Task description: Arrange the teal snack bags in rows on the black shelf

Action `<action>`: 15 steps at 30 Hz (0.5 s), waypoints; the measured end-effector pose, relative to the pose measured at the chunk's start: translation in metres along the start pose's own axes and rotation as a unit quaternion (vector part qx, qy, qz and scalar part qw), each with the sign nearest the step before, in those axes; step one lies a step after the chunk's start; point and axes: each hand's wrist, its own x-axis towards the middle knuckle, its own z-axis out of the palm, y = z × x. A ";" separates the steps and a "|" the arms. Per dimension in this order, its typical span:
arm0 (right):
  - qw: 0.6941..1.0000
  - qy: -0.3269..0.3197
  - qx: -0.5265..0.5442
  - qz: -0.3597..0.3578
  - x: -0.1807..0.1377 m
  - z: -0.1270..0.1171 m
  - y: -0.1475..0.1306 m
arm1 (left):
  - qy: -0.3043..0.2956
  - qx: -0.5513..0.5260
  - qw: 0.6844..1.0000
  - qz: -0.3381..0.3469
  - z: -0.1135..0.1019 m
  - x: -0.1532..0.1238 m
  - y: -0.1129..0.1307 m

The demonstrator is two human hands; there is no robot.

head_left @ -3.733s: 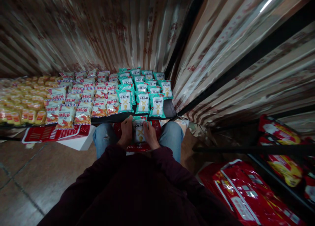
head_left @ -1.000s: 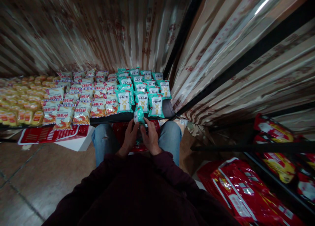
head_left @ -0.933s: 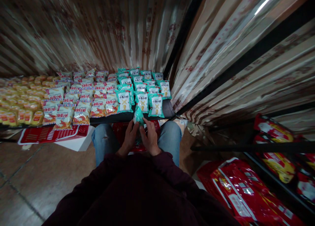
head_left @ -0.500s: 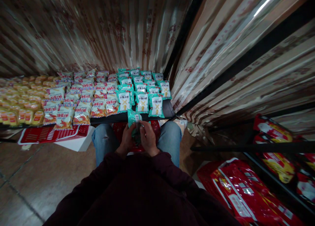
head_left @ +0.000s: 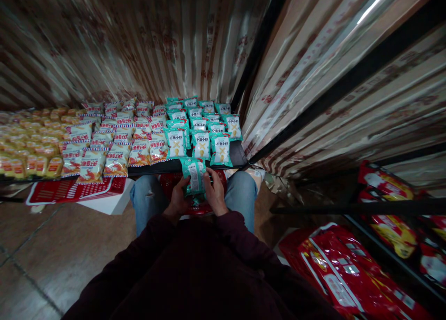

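A small teal snack packet [head_left: 193,176] is held between both hands, its back side with small print turned up. My left hand [head_left: 178,198] grips its left edge and my right hand [head_left: 215,193] its right edge, fingers closed on it. The packet hovers over my knees and a red basket [head_left: 195,207], just in front of a black shelf edge [head_left: 160,167]. On that shelf stand rows of the same teal packets [head_left: 201,127], upright and facing me.
Left of the teal rows are red-and-white snack packets [head_left: 118,139] and yellow ones [head_left: 26,143]. A red basket lid [head_left: 69,188] on a white box sits below the shelf. Large red bags [head_left: 344,273] fill lower shelves on the right. Brown tiled floor lies left.
The teal packet has been turned over in my hands, from front side up, through edge-on, to back side up. Both hands stayed in front of the shelf edge.
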 end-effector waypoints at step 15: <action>0.999 0.018 0.022 -0.035 0.000 0.004 0.001 | 0.006 0.203 0.967 0.152 -0.003 -0.008 0.008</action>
